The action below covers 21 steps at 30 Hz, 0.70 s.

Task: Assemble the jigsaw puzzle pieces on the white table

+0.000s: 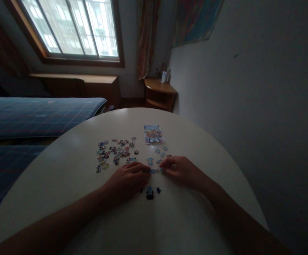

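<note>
Light-blue jigsaw puzzle pieces (153, 171) form a short row on the table between my two hands. My left hand (128, 177) rests palm down at the row's left end, its fingers together and bent onto a piece there. At the right end, the thumb and fingers of my right hand (179, 170) pinch a small puzzle piece (162, 170), partly hidden by the fingertips. Nearer to me lie a dark-blue joined piece (150, 193) and a loose dark piece (158, 190). Several loose light-blue pieces (162, 154) lie just beyond my fingers.
A pile of mixed-colour puzzle pieces (120, 150) spreads over the left of the round white table (196, 141). Behind the pieces lies a printed picture packet (154, 134). A bed (37, 117) stands on the left, a corner shelf (159, 85) beyond the table, a wall at right.
</note>
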Each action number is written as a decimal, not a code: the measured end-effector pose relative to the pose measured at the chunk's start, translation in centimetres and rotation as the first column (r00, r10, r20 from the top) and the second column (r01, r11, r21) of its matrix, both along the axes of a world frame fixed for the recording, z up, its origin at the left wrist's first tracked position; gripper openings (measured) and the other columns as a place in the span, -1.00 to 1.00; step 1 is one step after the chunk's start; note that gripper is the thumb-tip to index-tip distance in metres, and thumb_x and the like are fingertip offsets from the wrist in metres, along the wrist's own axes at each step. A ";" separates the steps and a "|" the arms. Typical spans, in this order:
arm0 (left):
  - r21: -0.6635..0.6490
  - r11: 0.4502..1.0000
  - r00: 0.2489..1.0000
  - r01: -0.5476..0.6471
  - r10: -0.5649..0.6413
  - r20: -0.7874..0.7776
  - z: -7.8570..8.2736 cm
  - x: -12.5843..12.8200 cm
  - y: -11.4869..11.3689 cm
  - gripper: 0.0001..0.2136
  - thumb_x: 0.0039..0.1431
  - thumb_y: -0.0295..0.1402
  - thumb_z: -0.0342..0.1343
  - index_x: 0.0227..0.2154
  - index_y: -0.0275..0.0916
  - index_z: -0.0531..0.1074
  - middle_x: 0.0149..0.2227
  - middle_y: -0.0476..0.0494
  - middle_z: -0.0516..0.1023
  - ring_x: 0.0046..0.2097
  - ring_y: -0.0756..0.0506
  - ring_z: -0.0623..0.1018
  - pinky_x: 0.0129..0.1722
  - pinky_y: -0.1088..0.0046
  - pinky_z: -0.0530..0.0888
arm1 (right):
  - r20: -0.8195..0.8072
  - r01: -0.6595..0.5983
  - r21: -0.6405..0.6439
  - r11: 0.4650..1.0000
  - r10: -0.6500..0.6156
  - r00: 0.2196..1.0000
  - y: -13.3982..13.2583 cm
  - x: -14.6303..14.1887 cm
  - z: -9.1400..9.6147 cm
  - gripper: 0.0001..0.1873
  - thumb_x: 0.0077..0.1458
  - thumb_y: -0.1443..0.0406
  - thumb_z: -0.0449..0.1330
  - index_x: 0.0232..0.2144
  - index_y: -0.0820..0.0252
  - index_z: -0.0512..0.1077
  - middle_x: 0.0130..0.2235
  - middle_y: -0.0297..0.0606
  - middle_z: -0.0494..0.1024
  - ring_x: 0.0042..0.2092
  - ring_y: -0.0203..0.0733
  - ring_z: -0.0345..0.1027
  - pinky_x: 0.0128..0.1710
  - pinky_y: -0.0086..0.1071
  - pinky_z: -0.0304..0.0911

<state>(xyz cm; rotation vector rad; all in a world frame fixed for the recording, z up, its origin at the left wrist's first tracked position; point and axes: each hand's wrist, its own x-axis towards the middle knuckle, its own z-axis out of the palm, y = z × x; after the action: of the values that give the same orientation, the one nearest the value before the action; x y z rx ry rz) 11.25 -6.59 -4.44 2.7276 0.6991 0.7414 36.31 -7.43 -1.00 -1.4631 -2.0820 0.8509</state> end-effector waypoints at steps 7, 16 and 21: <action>0.023 1.000 1.000 0.001 0.000 -0.020 0.0 -0.1 0.2 -0.80 0.33 -0.45 0.03 -0.13 -0.15 0.54 -0.01 -0.15 0.57 -0.02 -0.13 0.54 -0.04 0.23 0.54 | 0.015 -0.007 0.012 1.000 0.007 1.000 -0.2 -0.5 -0.3 -0.82 0.03 0.38 0.21 -0.31 0.13 0.60 -0.34 -0.26 0.65 -0.34 -0.18 0.51 -0.32 -0.35 0.30; 0.026 0.999 0.999 0.019 -0.018 -0.051 0.0 -0.1 0.2 -0.79 0.34 -0.44 0.01 -0.08 -0.18 0.51 0.04 -0.17 0.54 -0.01 -0.14 0.51 -0.01 0.22 0.52 | 0.107 -0.011 -0.010 1.000 0.012 0.994 -0.7 -1.1 0.6 -0.80 0.08 0.37 0.20 -0.23 0.20 0.58 -0.35 -0.25 0.61 -0.36 -0.26 0.44 -0.35 -0.42 0.23; 0.021 1.000 0.998 0.012 -0.011 -0.058 -0.4 -0.4 0.3 -0.77 0.32 -0.43 0.03 -0.04 -0.15 0.50 0.06 -0.16 0.52 0.02 -0.14 0.50 0.00 0.22 0.51 | 0.114 -0.070 -0.022 0.997 0.072 0.991 -0.6 -0.2 0.3 -0.78 0.08 0.33 0.24 -0.18 0.15 0.56 -0.33 -0.28 0.57 -0.33 -0.26 0.42 -0.32 -0.41 0.23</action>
<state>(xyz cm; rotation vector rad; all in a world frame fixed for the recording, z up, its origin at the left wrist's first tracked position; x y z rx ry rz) 10.90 -6.29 -4.83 2.7802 0.6914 0.6741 36.15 -8.02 -0.73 -1.4874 -2.2282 0.8319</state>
